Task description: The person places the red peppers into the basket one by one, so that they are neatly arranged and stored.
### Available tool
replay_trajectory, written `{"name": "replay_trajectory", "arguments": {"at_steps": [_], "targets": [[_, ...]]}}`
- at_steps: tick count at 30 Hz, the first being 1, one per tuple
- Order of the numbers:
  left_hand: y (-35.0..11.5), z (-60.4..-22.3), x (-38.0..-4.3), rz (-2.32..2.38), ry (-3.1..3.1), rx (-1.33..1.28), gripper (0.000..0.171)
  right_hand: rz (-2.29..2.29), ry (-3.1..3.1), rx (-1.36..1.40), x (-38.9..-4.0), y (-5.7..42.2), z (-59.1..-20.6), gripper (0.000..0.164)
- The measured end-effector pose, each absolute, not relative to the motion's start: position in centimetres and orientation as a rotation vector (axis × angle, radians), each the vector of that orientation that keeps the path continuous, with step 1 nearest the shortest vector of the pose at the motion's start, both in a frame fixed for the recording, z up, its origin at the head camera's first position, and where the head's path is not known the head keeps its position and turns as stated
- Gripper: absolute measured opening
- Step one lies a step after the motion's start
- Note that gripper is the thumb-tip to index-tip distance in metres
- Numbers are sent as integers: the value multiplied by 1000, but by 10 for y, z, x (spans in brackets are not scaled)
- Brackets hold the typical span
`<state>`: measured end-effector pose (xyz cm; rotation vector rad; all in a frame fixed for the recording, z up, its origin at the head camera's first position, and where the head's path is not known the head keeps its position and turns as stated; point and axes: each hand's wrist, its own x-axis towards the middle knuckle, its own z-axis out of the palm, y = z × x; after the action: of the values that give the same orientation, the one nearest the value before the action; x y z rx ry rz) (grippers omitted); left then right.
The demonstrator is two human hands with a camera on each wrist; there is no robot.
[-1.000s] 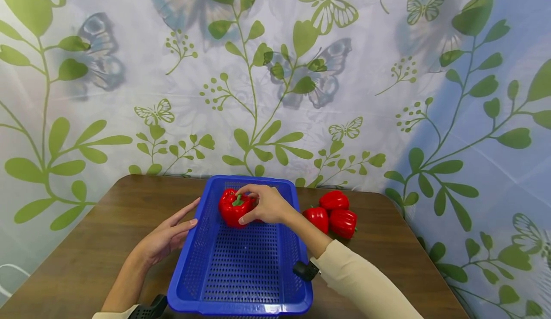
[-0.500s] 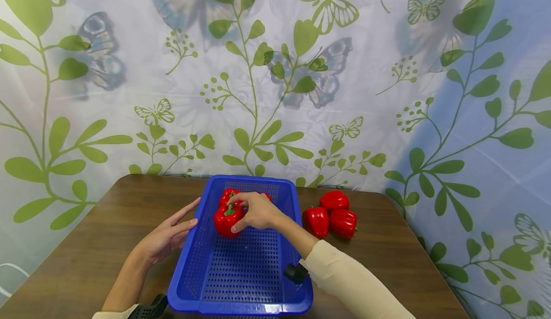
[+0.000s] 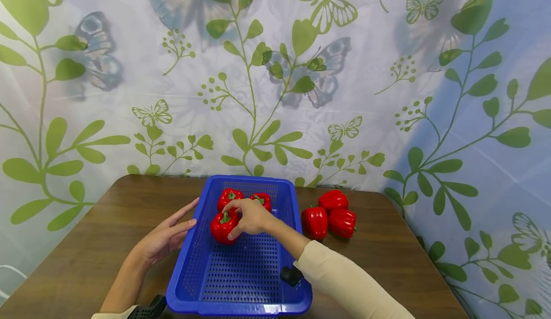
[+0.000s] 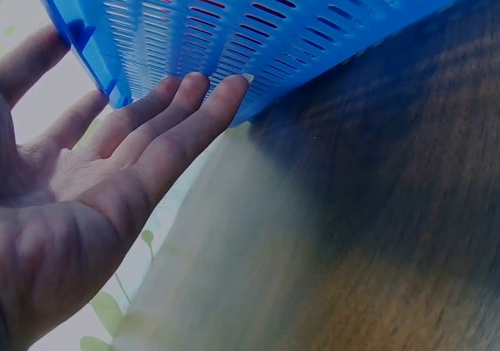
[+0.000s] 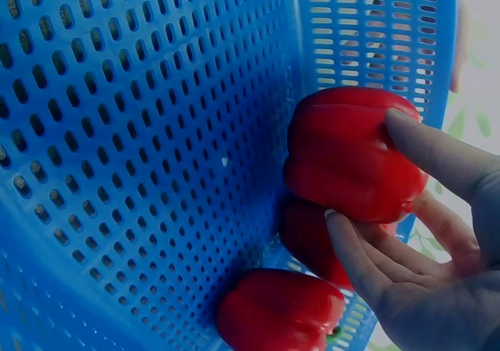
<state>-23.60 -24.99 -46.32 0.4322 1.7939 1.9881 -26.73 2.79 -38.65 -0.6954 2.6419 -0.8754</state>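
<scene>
My right hand (image 3: pixel 254 217) holds a red bell pepper (image 3: pixel 222 228) by its top, thumb on one side and fingers on the other, inside the blue basket (image 3: pixel 241 308). In the right wrist view the held bell pepper (image 5: pixel 351 152) is near the basket's side wall. Behind it, at the basket's far end, sit two more red bell peppers, one at the left (image 3: pixel 228 196) and another (image 3: pixel 263 200) partly covered by my right hand. My left hand (image 3: pixel 161 240) touches the basket's left rim; in the left wrist view its extended fingers (image 4: pixel 187 132) lie along the slotted outer wall.
Three red bell peppers (image 3: pixel 315 222) lie grouped on the brown wooden table (image 3: pixel 379 261) to the right of the basket. A patterned curtain (image 3: pixel 275 94) with leaves and butterflies hangs behind the table's far edge.
My right hand has moved the bell pepper toward me and slightly left within the basket, uncovering the two peppers behind it. My left hand stays at the rim.
</scene>
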Motion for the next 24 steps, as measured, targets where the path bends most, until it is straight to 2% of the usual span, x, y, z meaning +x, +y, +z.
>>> {"name": "replay_trajectory", "arguments": {"at_steps": [24], "targets": [[-255, -461, -248, 1985, 1770, 442, 65, -916, 2594, -641, -278, 22, -395, 59]]}}
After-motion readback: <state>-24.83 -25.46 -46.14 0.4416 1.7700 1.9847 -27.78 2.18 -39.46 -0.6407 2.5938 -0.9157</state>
